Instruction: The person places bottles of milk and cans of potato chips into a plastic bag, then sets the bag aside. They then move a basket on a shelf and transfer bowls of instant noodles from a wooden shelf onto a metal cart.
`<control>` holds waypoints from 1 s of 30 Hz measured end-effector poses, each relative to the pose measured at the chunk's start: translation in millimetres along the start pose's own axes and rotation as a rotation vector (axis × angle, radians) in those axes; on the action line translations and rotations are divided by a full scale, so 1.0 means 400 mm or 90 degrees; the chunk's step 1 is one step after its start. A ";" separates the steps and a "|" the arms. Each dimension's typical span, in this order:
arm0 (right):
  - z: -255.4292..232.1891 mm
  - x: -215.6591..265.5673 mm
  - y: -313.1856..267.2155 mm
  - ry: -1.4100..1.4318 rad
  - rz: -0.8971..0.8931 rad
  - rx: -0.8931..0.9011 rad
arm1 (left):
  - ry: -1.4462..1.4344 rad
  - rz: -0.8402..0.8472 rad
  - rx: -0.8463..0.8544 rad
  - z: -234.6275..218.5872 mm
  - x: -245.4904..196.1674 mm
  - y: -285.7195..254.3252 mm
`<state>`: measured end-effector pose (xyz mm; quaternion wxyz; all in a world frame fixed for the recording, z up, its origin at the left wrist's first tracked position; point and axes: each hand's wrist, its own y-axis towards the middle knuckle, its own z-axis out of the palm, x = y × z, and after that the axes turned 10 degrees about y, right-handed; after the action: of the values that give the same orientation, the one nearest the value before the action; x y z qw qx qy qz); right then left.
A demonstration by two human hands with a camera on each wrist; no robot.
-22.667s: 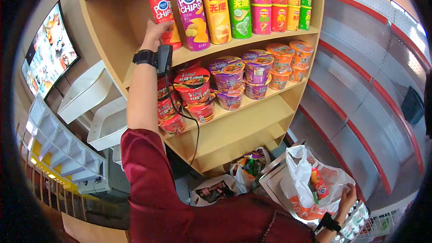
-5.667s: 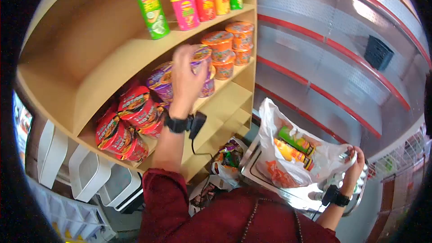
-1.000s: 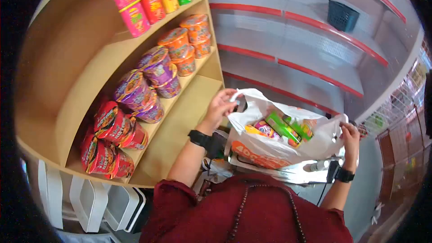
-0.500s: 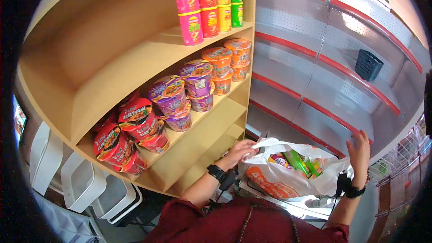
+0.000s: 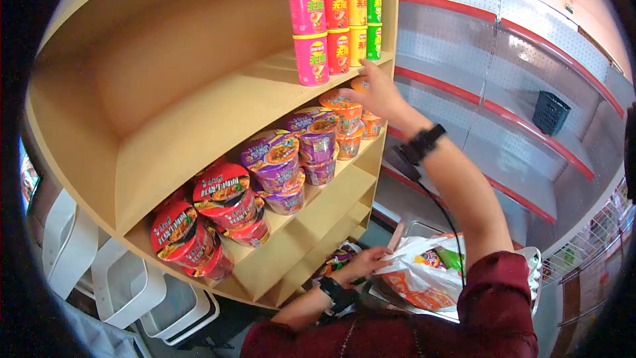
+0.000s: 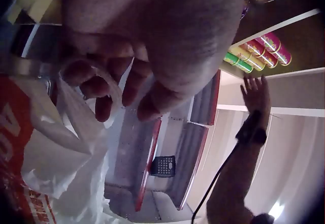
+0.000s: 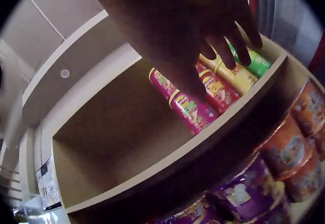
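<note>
My left hand [image 5: 366, 264] grips the handle of a white plastic bag [image 5: 421, 285] with orange print; the left wrist view shows the fingers [image 6: 96, 87] curled through the handle loop. Inside the bag lie packages, one of them green [image 5: 452, 258]. My right hand [image 5: 381, 96] is raised to the upper shelf, fingers spread and holding nothing. Its fingertips overlap the lower yellow chip can [image 5: 358, 45]. Short chip cans stand there two high: pink [image 5: 311, 59], red [image 5: 338, 52], yellow and green [image 5: 374, 41]. The right wrist view has this hand [image 7: 177, 26] over the cans.
Below the cans, the wooden shelf [image 5: 199, 116] bears red [image 5: 222, 189], purple [image 5: 271, 156] and orange [image 5: 341, 109] instant noodle cups. Grey racks with red edges hold a dark basket [image 5: 551, 113] at right. White bins [image 5: 129, 278] hang at lower left.
My right hand has left the bag's right side and moved up to the chip cans. The left hand still holds the handle. Over the longer span, the tall chip cans have gone from the upper shelf.
</note>
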<state>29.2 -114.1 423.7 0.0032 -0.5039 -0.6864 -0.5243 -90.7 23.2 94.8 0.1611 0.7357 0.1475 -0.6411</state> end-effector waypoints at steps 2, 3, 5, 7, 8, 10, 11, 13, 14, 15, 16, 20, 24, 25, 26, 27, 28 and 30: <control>0.098 -0.041 0.125 0.232 -0.099 0.019 | 0.221 -0.025 0.061 -0.013 0.008 0.015; 0.124 -0.009 0.149 0.231 -0.101 0.018 | 0.223 -0.024 0.061 -0.015 -0.005 0.010; 0.166 0.043 0.193 0.034 -0.017 -0.189 | -0.056 0.036 0.068 -0.017 -0.038 -0.012; 0.211 0.061 0.221 0.026 -0.001 -0.262 | -0.067 -0.012 0.089 -0.034 -0.053 -0.013; 0.228 0.072 0.228 0.018 0.016 -0.333 | -0.092 0.005 0.097 -0.034 -0.037 -0.006; 0.251 0.089 0.235 0.007 0.066 -0.348 | -0.120 0.023 0.103 -0.039 -0.010 0.001; 0.258 0.096 0.237 -0.004 0.116 -0.367 | -0.124 0.016 0.101 -0.042 -0.021 0.001; 0.264 0.098 0.241 -0.012 0.125 -0.376 | -0.130 0.010 0.098 -0.048 -0.021 0.003; 0.267 0.094 0.243 -0.019 0.134 -0.389 | -0.146 -0.029 0.108 -0.048 -0.011 0.007; 0.269 0.091 0.244 -0.021 0.135 -0.387 | -0.161 -0.068 0.118 -0.048 0.001 0.011; 0.270 0.087 0.246 -0.025 0.108 -0.394 | -0.164 -0.069 0.119 -0.045 0.030 0.020; 0.254 0.085 0.238 0.001 0.035 -0.405 | -0.192 0.051 0.118 -0.042 0.059 0.034; 0.179 0.096 0.214 0.039 -0.044 -0.425 | -0.131 0.007 0.101 -0.053 0.010 0.044; 0.143 0.099 0.197 0.081 -0.087 -0.389 | -0.112 -0.028 0.096 -0.059 -0.010 0.046; 0.104 0.100 0.175 0.122 -0.127 -0.352 | -0.025 -0.025 0.054 -0.062 -0.020 0.051; 0.067 0.099 0.143 0.116 -0.114 -0.353 | 0.062 -0.023 0.014 -0.063 -0.029 0.056; 0.027 0.098 0.100 0.193 -0.113 -0.310 | 0.113 -0.070 -0.018 -0.069 -0.044 0.060; -0.050 0.066 -0.001 0.260 -0.094 -0.273 | 0.211 -0.070 -0.070 -0.064 -0.030 0.079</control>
<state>5.4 -110.3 446.5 -0.0031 -0.3260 -0.5796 -0.7469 -55.8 5.6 111.4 0.1392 0.8124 0.2467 -0.5097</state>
